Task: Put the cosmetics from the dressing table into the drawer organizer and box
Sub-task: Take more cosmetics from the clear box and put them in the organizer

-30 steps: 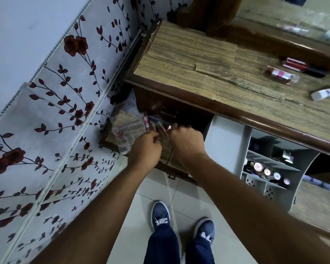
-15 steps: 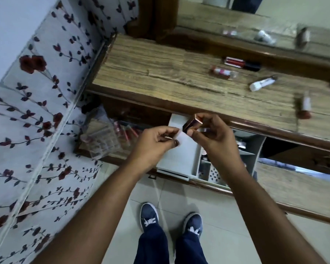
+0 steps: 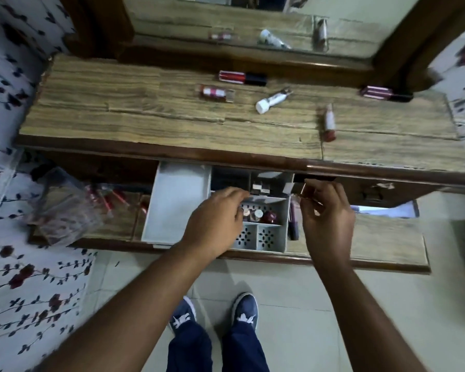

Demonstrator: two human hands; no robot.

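Several cosmetics lie on the wooden dressing table [image 3: 145, 114]: a red lip gloss with a black cap [image 3: 242, 77], a red-and-white bottle [image 3: 216, 93], a white tube [image 3: 273, 100], a red lipstick [image 3: 329, 122] and another red gloss [image 3: 385, 93] at the far right. In the open drawer below sits a grey organizer [image 3: 261, 238] holding several small jars. My left hand [image 3: 215, 221] hovers over its left side, fingers relaxed, with nothing visible in it. My right hand [image 3: 326, 213] is just right of the organizer, its fingertips pinching a small dark lipstick [image 3: 304, 187] that is blurred and mostly hidden.
A clear plastic box [image 3: 65, 210] with red lip items [image 3: 105, 197] lies at the drawer's left end. A dark tube [image 3: 293, 224] rests against the organizer's right wall. A mirror [image 3: 253, 20] rises behind the table. My feet stand on pale floor tiles.
The view swung right from the clear box to the organizer. Both hands left the box; the right hand carried a lipstick over, and the hands separated above the organizer.
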